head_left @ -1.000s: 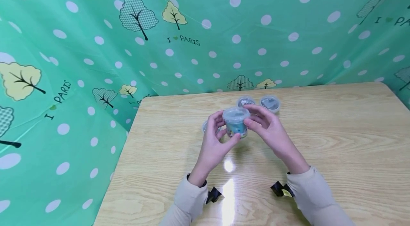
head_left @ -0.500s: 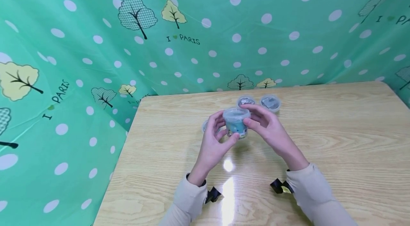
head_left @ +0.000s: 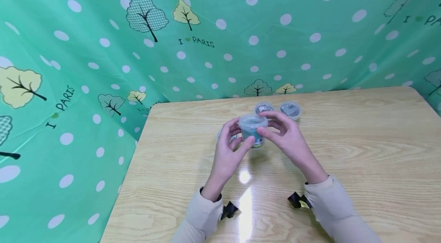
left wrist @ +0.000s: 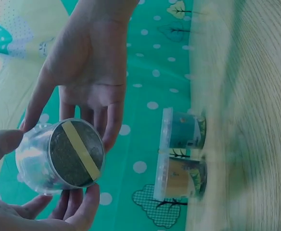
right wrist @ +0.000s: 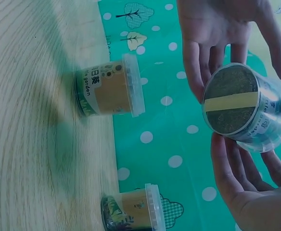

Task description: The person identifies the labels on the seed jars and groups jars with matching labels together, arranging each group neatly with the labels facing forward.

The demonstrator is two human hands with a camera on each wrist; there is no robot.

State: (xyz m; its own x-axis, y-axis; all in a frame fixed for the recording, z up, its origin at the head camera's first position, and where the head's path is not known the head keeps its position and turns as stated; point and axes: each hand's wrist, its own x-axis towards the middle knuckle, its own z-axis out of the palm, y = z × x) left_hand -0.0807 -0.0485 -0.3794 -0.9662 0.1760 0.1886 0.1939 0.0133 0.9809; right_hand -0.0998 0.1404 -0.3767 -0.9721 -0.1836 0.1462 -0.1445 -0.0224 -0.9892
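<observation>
Clear plastic cup (head_left: 249, 132) is up off the desk (head_left: 358, 136), between left hand (head_left: 225, 155) and right hand (head_left: 288, 136), both pinching its sides, right one nearer the lid (head_left: 252, 120). Hold level, squeeze lightly; lid seal hard to judge from here.

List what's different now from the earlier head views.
The lidded cup has turned slightly, its front going leftward, so a pale label patch hidden a second ago shows in front. The right hand has its thumb a little farther left across the cup. Nothing was let go: the left hand keeps its grip too. The two back cups stayed put.
</observation>
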